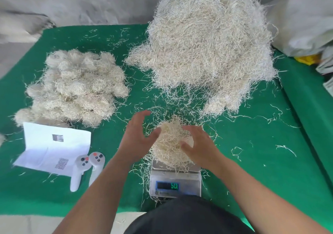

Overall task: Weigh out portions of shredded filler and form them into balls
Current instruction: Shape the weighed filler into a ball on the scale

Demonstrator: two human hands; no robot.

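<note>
A small portion of pale shredded filler (170,142) lies heaped on a silver digital scale (175,184) whose green display is lit. My left hand (137,136) hovers at the portion's left side with fingers spread, the thumb touching the fibres. My right hand (198,143) rests on its right side, fingers relaxed over the clump. A large loose pile of the same filler (207,41) rises at the back right of the green mat. A heap of several formed filler balls (75,88) lies at the left.
A white folded paper (54,147) with printed codes and two white handheld controllers (86,169) lie left of the scale. Stray strands are scattered over the green mat (270,161). White bags (306,17) crowd the right edge beyond the mat.
</note>
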